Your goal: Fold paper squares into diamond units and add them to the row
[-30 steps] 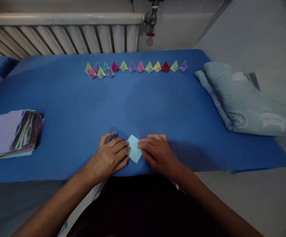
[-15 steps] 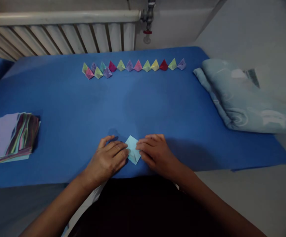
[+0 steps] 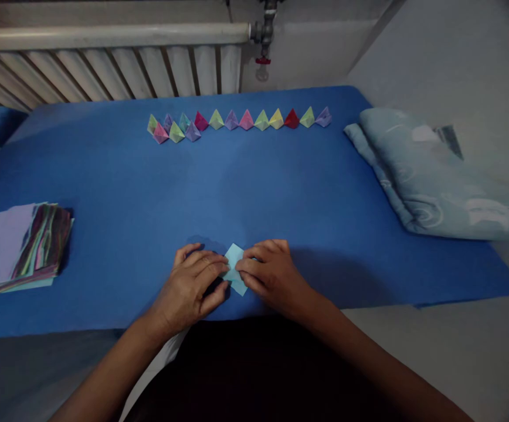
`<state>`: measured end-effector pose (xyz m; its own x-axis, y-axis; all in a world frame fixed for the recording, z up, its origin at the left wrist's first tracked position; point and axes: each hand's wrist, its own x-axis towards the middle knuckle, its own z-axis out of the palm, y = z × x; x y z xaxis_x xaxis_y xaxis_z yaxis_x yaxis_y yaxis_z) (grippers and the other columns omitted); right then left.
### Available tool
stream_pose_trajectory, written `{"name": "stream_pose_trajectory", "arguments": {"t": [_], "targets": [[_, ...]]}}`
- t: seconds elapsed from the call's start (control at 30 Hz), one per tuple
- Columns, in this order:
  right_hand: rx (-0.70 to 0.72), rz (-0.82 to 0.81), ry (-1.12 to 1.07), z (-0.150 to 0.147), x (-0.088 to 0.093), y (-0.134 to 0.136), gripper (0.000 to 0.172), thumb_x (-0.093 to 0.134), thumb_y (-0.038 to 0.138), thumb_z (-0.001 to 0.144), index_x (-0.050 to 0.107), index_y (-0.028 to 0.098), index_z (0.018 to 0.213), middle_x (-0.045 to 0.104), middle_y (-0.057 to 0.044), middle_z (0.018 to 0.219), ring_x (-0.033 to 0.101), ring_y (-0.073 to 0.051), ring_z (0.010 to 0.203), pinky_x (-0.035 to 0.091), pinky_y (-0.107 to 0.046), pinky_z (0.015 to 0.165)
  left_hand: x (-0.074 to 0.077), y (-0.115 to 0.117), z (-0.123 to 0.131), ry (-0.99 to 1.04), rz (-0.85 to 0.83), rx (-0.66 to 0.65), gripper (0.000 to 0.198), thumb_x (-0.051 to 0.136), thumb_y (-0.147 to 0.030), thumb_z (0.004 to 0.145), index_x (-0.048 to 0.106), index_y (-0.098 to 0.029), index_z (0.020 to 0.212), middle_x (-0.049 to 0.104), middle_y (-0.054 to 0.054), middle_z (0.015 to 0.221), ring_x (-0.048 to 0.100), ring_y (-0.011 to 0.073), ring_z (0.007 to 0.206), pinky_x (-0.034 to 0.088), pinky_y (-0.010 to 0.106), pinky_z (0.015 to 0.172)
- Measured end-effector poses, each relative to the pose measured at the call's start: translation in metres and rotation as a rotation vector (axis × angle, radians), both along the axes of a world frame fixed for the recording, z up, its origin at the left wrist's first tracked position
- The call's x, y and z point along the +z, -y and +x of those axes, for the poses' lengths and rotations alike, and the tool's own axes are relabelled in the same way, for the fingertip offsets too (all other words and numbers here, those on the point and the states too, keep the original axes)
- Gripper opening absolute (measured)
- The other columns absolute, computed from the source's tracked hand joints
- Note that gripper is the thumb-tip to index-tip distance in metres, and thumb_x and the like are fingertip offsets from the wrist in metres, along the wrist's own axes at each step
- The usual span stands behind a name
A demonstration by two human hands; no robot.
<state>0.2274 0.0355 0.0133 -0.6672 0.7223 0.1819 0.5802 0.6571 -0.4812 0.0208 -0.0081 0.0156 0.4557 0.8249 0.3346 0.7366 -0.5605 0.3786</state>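
Observation:
A small light-blue folded paper [image 3: 234,254], diamond-shaped with creases, lies on the blue surface near its front edge. From the left, my left hand [image 3: 193,284] has its fingertips on the paper's left corner, with the thumb bent below. My right hand [image 3: 274,272] presses from the other side, its index finger and thumb over the paper's middle and right corner. Both hands are closed on the paper, and their fingers hide its side corners.
Several folded paper boats [image 3: 246,119] in many colours stand in a row at the back. On the left is a stack of coloured paper [image 3: 2,246]. A folded pale-green blanket [image 3: 439,181] lies on the right. Behind the blue surface [image 3: 149,193] is a radiator [image 3: 140,73] with a valve.
My right fingertips have moved left over the paper's middle. My left thumb has shifted down, apart from the other fingers.

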Motion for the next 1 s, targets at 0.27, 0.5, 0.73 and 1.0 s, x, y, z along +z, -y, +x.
{"name": "stream_pose_trajectory", "arguments": {"t": [0.27, 0.5, 0.73, 1.0], "targets": [[-0.025, 0.024, -0.046, 0.000, -0.004, 0.002, 0.009, 0.061, 0.017, 0.085, 0.066, 0.024, 0.084, 0.066, 0.001, 0.087, 0.051, -0.016, 0.085, 0.027, -0.035, 0.081, -0.005, 0.003, 0.006, -0.021, 0.102, 0.057, 0.013, 0.060, -0.016, 0.084, 0.061, -0.017, 0.097, 0.070, 0.006, 0.102, 0.062, 0.0207, 0.098, 0.038, 0.045, 0.100], [-0.075, 0.002, -0.103, -0.004, -0.005, 0.003, 0.008, 0.060, 0.020, 0.087, 0.066, 0.024, 0.085, 0.067, 0.001, 0.089, 0.052, -0.016, 0.085, 0.026, -0.036, 0.083, -0.009, 0.002, 0.004, 0.025, 0.106, 0.100, 0.009, 0.057, -0.013, 0.087, 0.061, -0.019, 0.093, 0.070, 0.003, 0.098, 0.062, 0.0181, 0.094, 0.039, 0.043, 0.097], [-0.156, -0.048, -0.152, -0.009, -0.005, 0.003, 0.007, 0.062, 0.020, 0.085, 0.063, 0.022, 0.080, 0.067, 0.002, 0.088, 0.055, -0.015, 0.084, 0.027, -0.035, 0.082, -0.011, 0.001, 0.005, 0.048, 0.044, 0.187, 0.009, 0.053, -0.022, 0.091, 0.062, -0.020, 0.088, 0.069, 0.004, 0.096, 0.060, 0.0201, 0.098, 0.039, 0.043, 0.094], [-0.208, -0.096, -0.124, -0.013, -0.002, 0.004, 0.009, 0.061, 0.016, 0.084, 0.061, 0.022, 0.077, 0.067, 0.003, 0.087, 0.056, -0.015, 0.085, 0.026, -0.035, 0.082, -0.013, 0.001, 0.006, 0.086, -0.014, 0.255, 0.010, 0.054, -0.024, 0.090, 0.062, -0.020, 0.084, 0.067, 0.004, 0.094, 0.058, 0.0221, 0.098, 0.040, 0.043, 0.089]]}}
